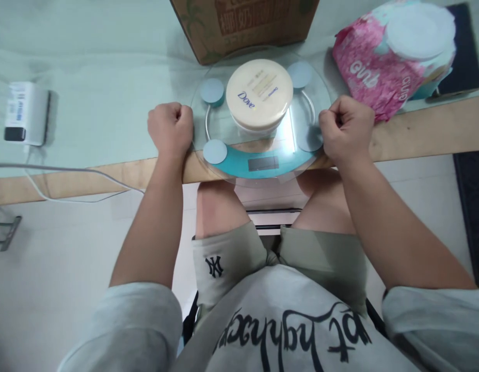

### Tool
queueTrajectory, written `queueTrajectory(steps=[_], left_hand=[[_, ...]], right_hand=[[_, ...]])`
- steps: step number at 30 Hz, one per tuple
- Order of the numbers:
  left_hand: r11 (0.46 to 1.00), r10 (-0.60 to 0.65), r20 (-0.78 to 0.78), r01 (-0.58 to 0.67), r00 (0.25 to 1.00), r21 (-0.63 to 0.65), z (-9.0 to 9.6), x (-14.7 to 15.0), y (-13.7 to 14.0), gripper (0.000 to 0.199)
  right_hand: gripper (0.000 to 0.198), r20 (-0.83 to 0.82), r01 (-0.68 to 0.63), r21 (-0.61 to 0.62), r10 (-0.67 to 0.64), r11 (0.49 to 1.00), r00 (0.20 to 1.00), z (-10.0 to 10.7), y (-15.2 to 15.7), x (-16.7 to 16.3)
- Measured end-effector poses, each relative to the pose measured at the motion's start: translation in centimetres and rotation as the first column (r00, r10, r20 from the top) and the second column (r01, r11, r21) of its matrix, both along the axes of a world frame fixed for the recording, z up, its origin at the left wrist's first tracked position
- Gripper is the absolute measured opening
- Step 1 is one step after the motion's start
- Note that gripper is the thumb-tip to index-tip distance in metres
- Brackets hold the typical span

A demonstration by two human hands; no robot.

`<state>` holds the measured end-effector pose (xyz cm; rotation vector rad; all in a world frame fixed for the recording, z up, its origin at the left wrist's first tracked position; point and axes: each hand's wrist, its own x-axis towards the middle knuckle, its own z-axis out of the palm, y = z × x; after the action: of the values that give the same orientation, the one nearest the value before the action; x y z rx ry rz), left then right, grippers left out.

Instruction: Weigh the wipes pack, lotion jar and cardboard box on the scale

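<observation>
A round glass scale [239,164] with a teal band and a small display lies at the table's front edge, its near rim past the wood. On it stands a cream-coloured Dove tub [259,94] with its lid on. My left hand [171,128] rests as a fist just left of the scale, with nothing showing in it. To the right, my right hand [347,128] is also closed in a fist, close to the scale's rim and beside a pink-and-white plastic pack [379,67]. Whether either fist touches the glass I cannot tell.
Behind the scale stands a brown cardboard box [247,26]. A dark flat box [462,57] lies under the pink pack at right. At far left a white power bank [27,113] has a cable [80,172] running across the wooden edge [429,129]. Green cloth covers the table.
</observation>
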<state>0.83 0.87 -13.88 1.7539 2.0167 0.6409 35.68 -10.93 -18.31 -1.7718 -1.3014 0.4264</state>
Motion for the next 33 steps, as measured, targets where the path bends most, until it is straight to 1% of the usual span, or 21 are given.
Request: queueTrajectory(steps=[6,11,17,22,26,33], left_hand=[[0.998,0.014,-0.074,-0.018,0.997,-0.060,1.2,1.0,-0.3,0.047],[0.995,0.009,-0.111,-0.019,0.994,-0.094,2.2,1.6,-0.7,0.050],[0.994,0.021,-0.127,-0.034,0.992,-0.108,2.8,2.0,-0.8,0.055],[0.994,0.031,-0.119,-0.042,0.992,-0.096,2.6,2.0,-0.6,0.058],[0.995,0.039,-0.094,-0.047,0.995,-0.091,2.2,1.9,-0.3,0.056],[0.997,0.059,-0.028,-0.060,0.998,-0.043,0.4,1.2,0.6,0.056]], right_hand=[[0.047,0.006,-0.007,-0.041,0.007,0.999,1.000,0.2,-0.1,0.0],[0.044,0.017,-0.018,-0.072,0.019,0.997,1.000,0.4,0.0,0.1],[0.043,0.025,-0.018,-0.069,0.020,0.997,0.999,-0.3,0.3,0.4],[0.039,0.038,-0.016,-0.091,0.019,0.996,0.999,-0.8,0.6,0.7],[0.037,0.049,0.001,-0.112,0.004,0.994,0.999,-0.3,0.7,0.4],[0.034,0.050,0.047,-0.122,-0.041,0.991,0.998,0.2,1.0,-0.5]])
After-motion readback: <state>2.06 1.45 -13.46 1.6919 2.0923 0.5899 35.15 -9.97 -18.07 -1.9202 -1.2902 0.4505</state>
